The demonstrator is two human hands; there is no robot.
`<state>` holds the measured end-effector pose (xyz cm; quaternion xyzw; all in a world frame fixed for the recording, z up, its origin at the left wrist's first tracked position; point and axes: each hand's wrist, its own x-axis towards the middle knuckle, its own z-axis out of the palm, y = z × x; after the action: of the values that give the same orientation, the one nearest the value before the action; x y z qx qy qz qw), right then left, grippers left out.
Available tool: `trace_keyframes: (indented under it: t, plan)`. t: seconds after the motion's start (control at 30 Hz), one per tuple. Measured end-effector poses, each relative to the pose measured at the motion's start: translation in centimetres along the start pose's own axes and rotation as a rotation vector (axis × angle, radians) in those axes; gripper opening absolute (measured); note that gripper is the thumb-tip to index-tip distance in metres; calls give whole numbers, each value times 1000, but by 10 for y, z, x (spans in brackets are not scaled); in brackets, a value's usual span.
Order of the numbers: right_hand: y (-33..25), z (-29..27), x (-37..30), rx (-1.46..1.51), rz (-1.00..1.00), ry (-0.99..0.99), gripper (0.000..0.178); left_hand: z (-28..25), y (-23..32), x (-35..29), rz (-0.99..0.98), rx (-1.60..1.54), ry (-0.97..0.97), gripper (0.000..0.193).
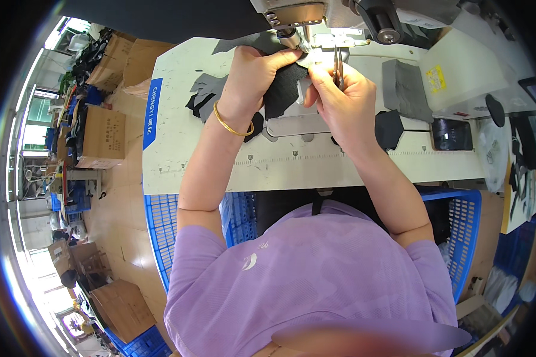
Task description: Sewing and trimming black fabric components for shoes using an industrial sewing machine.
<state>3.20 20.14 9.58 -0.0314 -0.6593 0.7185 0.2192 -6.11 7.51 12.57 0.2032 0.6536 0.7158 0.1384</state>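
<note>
Under the needle area of a sewing machine [295, 15], my left hand [248, 80] pinches a black fabric piece [281, 92] with thumb and fingers, close to the presser foot. A gold bangle is on that wrist. My right hand [345, 98] is closed around slim dark metal tweezers [338, 68], whose two prongs point up beside the needle. Its thumb and forefinger come together near the right edge of the fabric; whether they touch it I cannot tell. Grey and black fabric pieces [207, 92] lie beside my left wrist.
Right of my hands lie grey fabric pieces [406, 89], a black fabric piece [388, 129] and a dark phone [451, 134]. A whitish bin [467, 71] stands behind them. Blue plastic crates [161, 223] sit under the table's front edge. Cardboard boxes [103, 137] stand at left.
</note>
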Motion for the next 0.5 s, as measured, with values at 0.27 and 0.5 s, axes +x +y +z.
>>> trace_keyframes:
  t: [0.27,0.5]
  plan:
    - [2,-1,-2,-27,9,-6,25,-5,6,-5,-138,29,-96,23]
    - [-4,4,-3,22,28,0,21,-11,1,1,-97,-99,-110,17]
